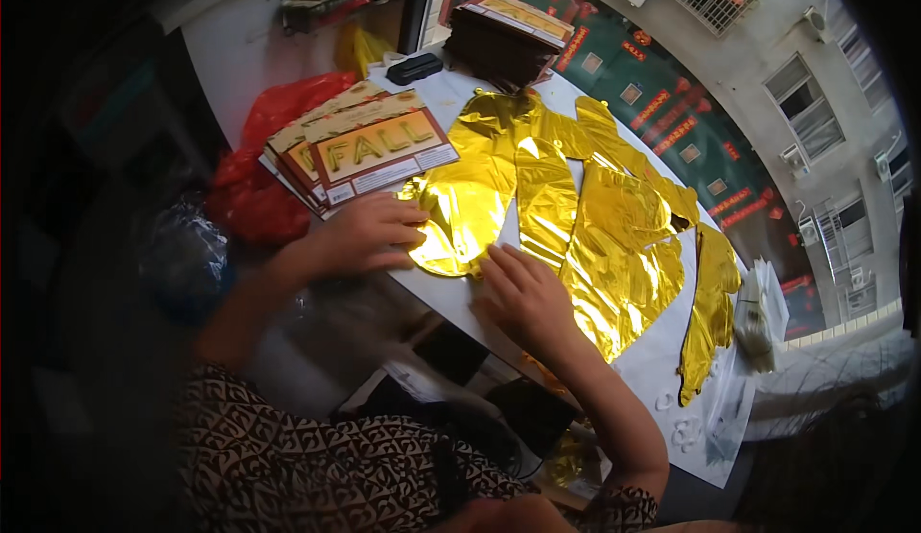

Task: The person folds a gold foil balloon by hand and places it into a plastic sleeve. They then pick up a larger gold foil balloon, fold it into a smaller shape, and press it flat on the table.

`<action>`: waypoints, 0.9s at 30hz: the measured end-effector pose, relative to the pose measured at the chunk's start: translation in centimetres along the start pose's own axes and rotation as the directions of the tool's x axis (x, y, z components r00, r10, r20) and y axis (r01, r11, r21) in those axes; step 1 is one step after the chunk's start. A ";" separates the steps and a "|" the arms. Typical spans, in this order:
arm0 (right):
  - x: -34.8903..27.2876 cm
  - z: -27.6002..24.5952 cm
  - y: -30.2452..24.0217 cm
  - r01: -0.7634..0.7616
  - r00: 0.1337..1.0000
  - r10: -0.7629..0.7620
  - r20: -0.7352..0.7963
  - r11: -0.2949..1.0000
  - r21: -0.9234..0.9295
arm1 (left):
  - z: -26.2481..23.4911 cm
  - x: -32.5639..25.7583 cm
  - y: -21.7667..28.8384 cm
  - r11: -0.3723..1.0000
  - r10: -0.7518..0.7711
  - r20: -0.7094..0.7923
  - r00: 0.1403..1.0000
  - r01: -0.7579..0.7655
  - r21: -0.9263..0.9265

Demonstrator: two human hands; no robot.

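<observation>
Shiny gold foil balloons (609, 216), flat and uninflated, lie spread over a white table. At the near left is a rounded foil piece (463, 188). My left hand (369, 233) rests at its left edge, fingers stretched out over the rim. On its lower edge lies my right hand (528, 298), with fingers extended and lightly bent against the foil. Neither hand visibly grips anything, though the undersides of the fingers are hidden. Just beyond my left hand, printed cards (384, 144) with gold letter pictures overlap in a fanned pile.
A tall stack of similar cards (508, 39) stands at the back by the window. Near it lies a black case (414, 69). Red plastic bags (259, 197) crowd the left side. A narrow gold foil piece (712, 307), clear plastic packets (760, 317) and small white rings (686, 432) lie right.
</observation>
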State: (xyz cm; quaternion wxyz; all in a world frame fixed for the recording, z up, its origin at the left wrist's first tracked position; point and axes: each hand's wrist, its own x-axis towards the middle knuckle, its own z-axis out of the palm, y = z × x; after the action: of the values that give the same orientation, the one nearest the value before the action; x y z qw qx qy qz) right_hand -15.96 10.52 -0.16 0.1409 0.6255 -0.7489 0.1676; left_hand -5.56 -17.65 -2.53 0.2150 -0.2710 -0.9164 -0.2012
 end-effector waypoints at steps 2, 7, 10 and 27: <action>1.5 2.0 0.3 0.068 0.998 -0.068 0.014 0.998 0.007 | 0.8 -0.4 -0.1 0.998 0.010 -0.146 0.989 0.000 0.067; 3.2 2.2 0.5 -0.235 0.966 0.201 0.162 0.943 0.234 | 1.5 -0.3 -1.0 0.996 -0.054 -0.184 0.982 0.065 0.057; 4.2 2.2 1.5 -0.455 0.890 0.405 0.209 0.799 0.392 | 0.7 0.2 -0.9 0.955 -0.230 -0.143 0.963 0.195 -0.221; 7.2 2.6 3.8 -0.319 0.825 0.564 0.049 0.392 0.863 | 0.1 1.3 -0.2 0.845 -0.489 -0.381 0.785 0.316 -0.432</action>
State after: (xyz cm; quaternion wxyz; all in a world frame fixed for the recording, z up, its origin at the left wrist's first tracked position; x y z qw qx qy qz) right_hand -20.93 3.66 0.24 -0.1353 0.3620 -0.6861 0.6163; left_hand -6.69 -17.24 -2.02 0.3340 -0.0412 -0.8213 -0.4607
